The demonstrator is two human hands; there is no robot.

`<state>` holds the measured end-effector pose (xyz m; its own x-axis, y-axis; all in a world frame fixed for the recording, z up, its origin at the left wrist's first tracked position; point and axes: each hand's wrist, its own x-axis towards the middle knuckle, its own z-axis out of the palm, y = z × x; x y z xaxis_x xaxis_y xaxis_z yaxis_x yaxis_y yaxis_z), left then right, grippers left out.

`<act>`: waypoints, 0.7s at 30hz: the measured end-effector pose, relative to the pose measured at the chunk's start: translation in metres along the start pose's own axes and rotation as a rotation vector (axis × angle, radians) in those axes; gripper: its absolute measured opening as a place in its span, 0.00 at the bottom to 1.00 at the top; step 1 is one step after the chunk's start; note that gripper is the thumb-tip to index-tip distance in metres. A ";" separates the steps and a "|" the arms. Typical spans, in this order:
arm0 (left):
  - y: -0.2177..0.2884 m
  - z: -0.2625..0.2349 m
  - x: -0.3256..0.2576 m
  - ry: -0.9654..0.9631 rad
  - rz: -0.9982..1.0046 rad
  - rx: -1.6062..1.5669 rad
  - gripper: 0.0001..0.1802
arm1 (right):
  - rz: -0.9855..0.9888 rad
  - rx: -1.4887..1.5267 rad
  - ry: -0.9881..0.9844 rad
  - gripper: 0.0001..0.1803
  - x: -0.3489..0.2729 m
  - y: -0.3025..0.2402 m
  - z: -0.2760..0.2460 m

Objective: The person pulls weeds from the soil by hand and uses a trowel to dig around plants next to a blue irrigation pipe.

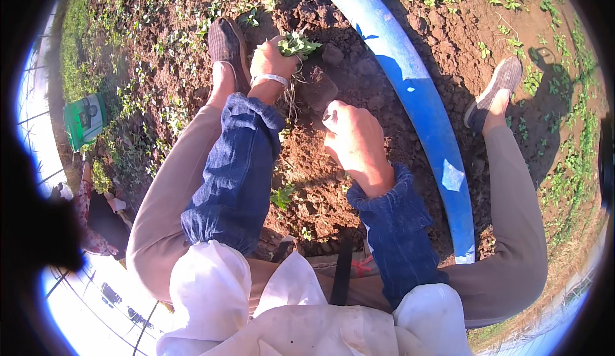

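Note:
My left hand (pixel 274 61), with a white band at its wrist, is closed around a bunch of uprooted weeds (pixel 298 44). Green leaves stick out past the fingers, and thin pale roots dangle below over the soil. My right hand (pixel 356 139) is closed in a fist, a short way nearer and to the right. It seems to grip a small digging tool with a flat, soil-coloured blade (pixel 318 91); the fingers cover its handle. Loose brown soil (pixel 307 164) lies beneath both hands.
A thick blue hose (pixel 410 80) curves past my right hand, between my spread legs. My shoes (pixel 229 51) rest on the soil at either side. Low green plants (pixel 160 55) grow around. At far left are a green container (pixel 85 120) and part of another person (pixel 96 221).

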<state>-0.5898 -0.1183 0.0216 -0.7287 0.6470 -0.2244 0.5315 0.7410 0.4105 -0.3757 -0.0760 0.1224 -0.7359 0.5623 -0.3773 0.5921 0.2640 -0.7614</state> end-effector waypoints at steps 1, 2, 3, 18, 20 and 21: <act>0.004 0.002 0.003 -0.026 -0.077 -0.031 0.27 | 0.004 0.004 0.003 0.06 0.000 0.003 0.004; 0.007 0.005 0.004 -0.083 -0.046 0.027 0.26 | 0.024 0.027 0.008 0.07 0.000 0.007 0.006; 0.010 0.007 0.004 -0.138 -0.015 0.086 0.24 | 0.033 0.042 0.037 0.07 -0.001 0.012 0.012; 0.009 0.015 -0.001 -0.169 0.256 0.443 0.12 | 0.086 0.065 0.052 0.07 -0.002 0.021 0.015; 0.008 0.017 -0.003 -0.143 0.262 0.479 0.10 | 0.105 0.074 0.032 0.08 -0.002 0.022 0.015; 0.008 0.019 -0.004 -0.157 0.266 0.514 0.09 | 0.116 0.078 0.023 0.09 -0.003 0.022 0.015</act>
<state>-0.5747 -0.1115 0.0090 -0.4904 0.8119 -0.3167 0.8561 0.5168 -0.0011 -0.3654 -0.0836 0.0983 -0.6560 0.6036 -0.4532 0.6444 0.1352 -0.7526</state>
